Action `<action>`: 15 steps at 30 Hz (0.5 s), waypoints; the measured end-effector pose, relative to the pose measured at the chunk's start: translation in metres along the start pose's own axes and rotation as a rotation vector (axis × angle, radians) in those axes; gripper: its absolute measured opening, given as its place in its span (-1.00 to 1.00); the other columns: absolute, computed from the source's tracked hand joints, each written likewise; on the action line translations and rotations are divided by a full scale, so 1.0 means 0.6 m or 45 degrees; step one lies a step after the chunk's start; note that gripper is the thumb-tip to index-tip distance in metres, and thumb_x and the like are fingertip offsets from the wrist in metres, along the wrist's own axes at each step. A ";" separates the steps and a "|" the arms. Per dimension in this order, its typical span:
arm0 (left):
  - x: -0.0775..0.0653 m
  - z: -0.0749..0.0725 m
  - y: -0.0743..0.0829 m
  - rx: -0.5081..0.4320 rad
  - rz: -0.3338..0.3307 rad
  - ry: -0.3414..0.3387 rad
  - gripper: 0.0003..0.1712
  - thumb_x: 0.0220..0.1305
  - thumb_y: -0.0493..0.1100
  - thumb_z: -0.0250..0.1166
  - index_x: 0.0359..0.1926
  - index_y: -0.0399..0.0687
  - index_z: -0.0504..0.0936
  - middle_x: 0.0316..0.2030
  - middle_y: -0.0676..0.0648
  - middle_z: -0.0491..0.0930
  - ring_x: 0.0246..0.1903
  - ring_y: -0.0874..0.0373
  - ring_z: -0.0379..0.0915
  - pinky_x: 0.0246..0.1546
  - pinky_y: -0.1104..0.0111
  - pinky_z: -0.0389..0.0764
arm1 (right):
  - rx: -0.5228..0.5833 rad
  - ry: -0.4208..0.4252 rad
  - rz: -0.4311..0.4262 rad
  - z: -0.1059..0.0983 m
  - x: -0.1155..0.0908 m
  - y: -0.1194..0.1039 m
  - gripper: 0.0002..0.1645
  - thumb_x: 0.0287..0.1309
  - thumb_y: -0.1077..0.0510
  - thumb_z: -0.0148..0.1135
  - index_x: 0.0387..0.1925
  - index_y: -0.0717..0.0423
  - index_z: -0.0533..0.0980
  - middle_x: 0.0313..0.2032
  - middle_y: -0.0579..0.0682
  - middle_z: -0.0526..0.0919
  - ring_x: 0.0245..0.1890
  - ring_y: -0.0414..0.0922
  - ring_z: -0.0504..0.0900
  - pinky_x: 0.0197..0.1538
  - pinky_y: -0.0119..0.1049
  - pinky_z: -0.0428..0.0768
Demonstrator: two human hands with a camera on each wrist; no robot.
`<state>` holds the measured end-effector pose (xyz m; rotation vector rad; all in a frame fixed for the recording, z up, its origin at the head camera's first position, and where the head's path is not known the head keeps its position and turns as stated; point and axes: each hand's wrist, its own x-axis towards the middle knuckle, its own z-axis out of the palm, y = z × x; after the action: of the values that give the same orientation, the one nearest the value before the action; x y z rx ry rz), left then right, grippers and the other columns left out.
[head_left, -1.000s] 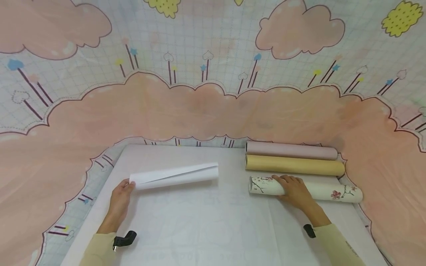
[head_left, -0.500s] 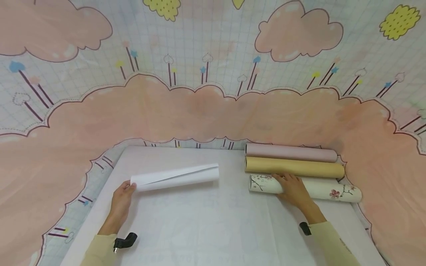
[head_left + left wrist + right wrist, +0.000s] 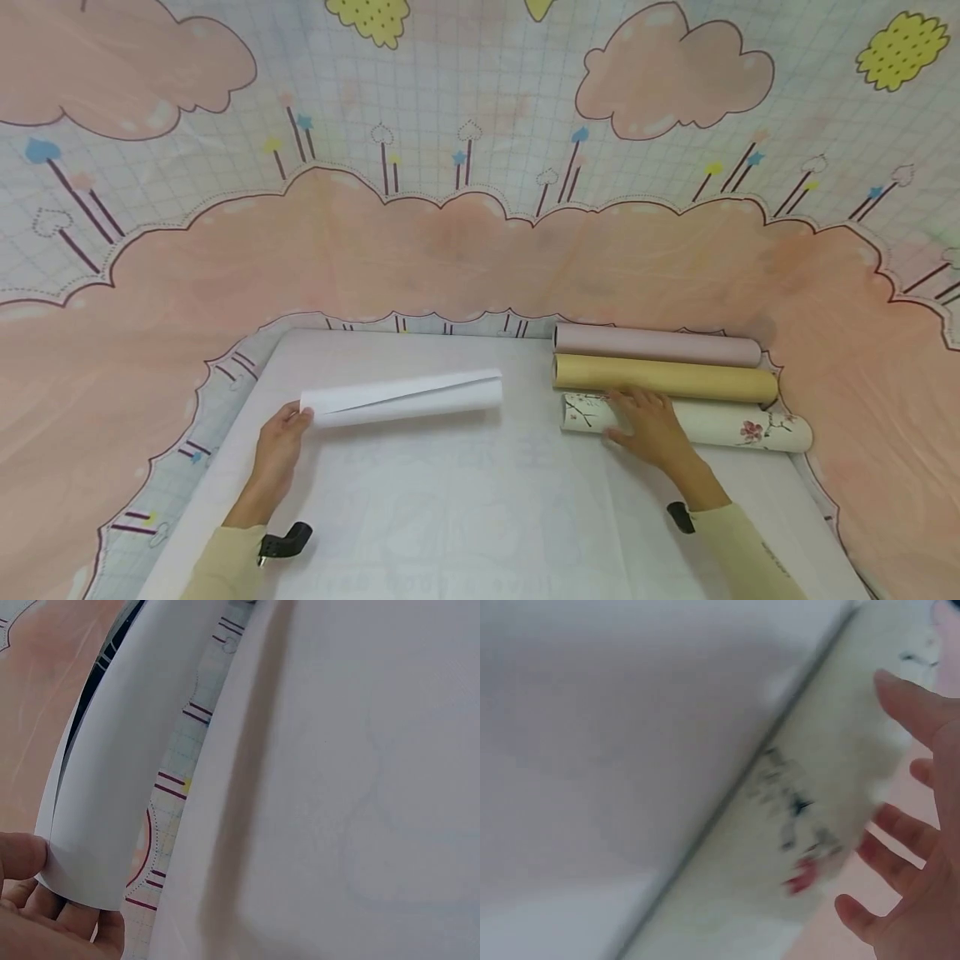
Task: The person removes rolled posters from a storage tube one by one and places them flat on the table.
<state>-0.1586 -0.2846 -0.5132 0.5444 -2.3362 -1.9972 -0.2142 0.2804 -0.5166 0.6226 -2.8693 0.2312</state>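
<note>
My left hand (image 3: 279,446) pinches the left end of a loosely rolled white sheet of paper (image 3: 420,402), held a little above the table, its shadow below. In the left wrist view the thumb (image 3: 22,855) lies on the outside of the rolled sheet (image 3: 112,772) and the other fingers are at its end; a dark printed inner side shows in the gap. My right hand (image 3: 651,429) is over a cream paper roll with plum-blossom print (image 3: 727,423), thumb at its near side. In the right wrist view the right hand's fingers (image 3: 907,832) are spread and loose along the blossom roll (image 3: 780,825).
Behind the blossom roll lie a yellow roll (image 3: 667,377) and a pale pink roll (image 3: 660,344), side by side at the table's back right. A white cover lies over the table (image 3: 450,508). A cloud-patterned cloth (image 3: 480,250) rises behind and at both sides.
The blossom roll has shifted slightly back toward the yellow roll. My right hand has loosened, its thumb lifting outward. My left hand and the white sheet have drifted slightly right.
</note>
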 end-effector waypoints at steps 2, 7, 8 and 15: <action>-0.001 0.006 0.008 0.016 0.020 -0.013 -0.37 0.56 0.02 -0.11 0.41 -0.37 0.16 0.39 -0.34 0.26 0.33 -0.02 0.13 0.48 -0.01 0.03 | 0.021 0.036 -0.021 -0.006 0.005 -0.013 -0.18 0.05 -0.14 0.43 0.32 0.00 0.39 0.21 0.22 0.50 0.21 0.28 0.46 0.25 0.32 0.29; -0.006 0.018 0.028 0.091 0.087 -0.053 -0.37 0.55 0.02 -0.09 0.40 -0.35 0.21 0.37 -0.35 0.30 0.35 -0.10 0.18 0.46 -0.06 0.09 | 0.047 0.119 -0.083 -0.023 0.015 -0.050 -0.29 0.15 -0.09 0.37 0.30 0.01 0.41 0.20 0.18 0.51 0.22 0.25 0.44 0.25 0.30 0.31; -0.008 0.020 0.033 0.104 0.098 -0.056 -0.38 0.55 0.02 -0.08 0.39 -0.35 0.22 0.36 -0.35 0.31 0.34 -0.10 0.20 0.45 -0.05 0.11 | 0.054 0.134 -0.095 -0.026 0.016 -0.059 -0.30 0.16 -0.08 0.36 0.29 0.02 0.42 0.19 0.18 0.51 0.22 0.25 0.45 0.25 0.30 0.32; -0.022 0.038 0.064 0.146 0.175 -0.073 -0.42 0.54 0.01 -0.05 0.35 -0.33 0.29 0.31 -0.35 0.39 0.28 -0.06 0.27 0.41 0.03 0.20 | 0.149 0.231 -0.169 -0.061 0.021 -0.122 -0.35 0.18 -0.05 0.34 0.26 0.05 0.43 0.13 0.15 0.57 0.17 0.20 0.51 0.20 0.22 0.43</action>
<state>-0.1611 -0.2547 -0.4779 0.3238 -2.4591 -1.8536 -0.1888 0.2166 -0.4702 0.7680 -2.6431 0.4145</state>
